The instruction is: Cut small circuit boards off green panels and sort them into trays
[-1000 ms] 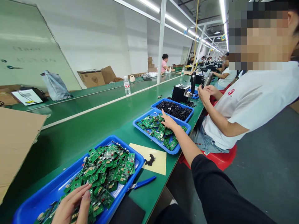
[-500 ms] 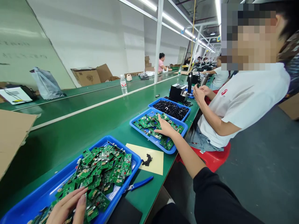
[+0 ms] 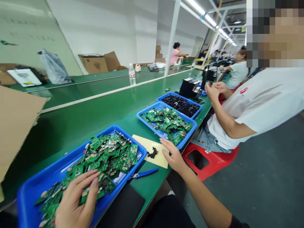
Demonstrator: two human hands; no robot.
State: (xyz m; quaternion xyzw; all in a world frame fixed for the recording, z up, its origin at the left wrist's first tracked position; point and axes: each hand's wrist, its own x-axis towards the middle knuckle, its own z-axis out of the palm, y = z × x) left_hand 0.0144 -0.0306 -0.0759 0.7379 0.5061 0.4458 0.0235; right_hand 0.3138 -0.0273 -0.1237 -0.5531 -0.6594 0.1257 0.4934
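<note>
My left hand point(image 3: 77, 201) rests over green circuit boards point(image 3: 111, 152) heaped in the near blue tray point(image 3: 25, 198). Its fingers are stretched out, and no board is visibly gripped. My right hand point(image 3: 174, 156) hovers open by the bench edge, thumb and fingers apart, holding nothing. It is beside a yellow sheet point(image 3: 161, 161) bearing a small crumpled black piece point(image 3: 153, 153). Just beyond that hand stands a second blue tray point(image 3: 140, 117) of similar boards. Blue-handled pliers point(image 3: 146, 173) lie against the near tray, their jaws partly hidden.
Past the second tray are a tray of small black parts point(image 3: 180, 104) and a black machine point(image 3: 188, 88). A co-worker point(image 3: 263, 104) sits at the right on a red stool point(image 3: 213, 166). A cardboard flap point(image 3: 19, 123) juts in at left; a black pad point(image 3: 125, 204) lies in front.
My right hand has drawn back from the second tray's boards toward me, with nothing visible in it. My left hand stays over the near tray. The view has shifted slightly.
</note>
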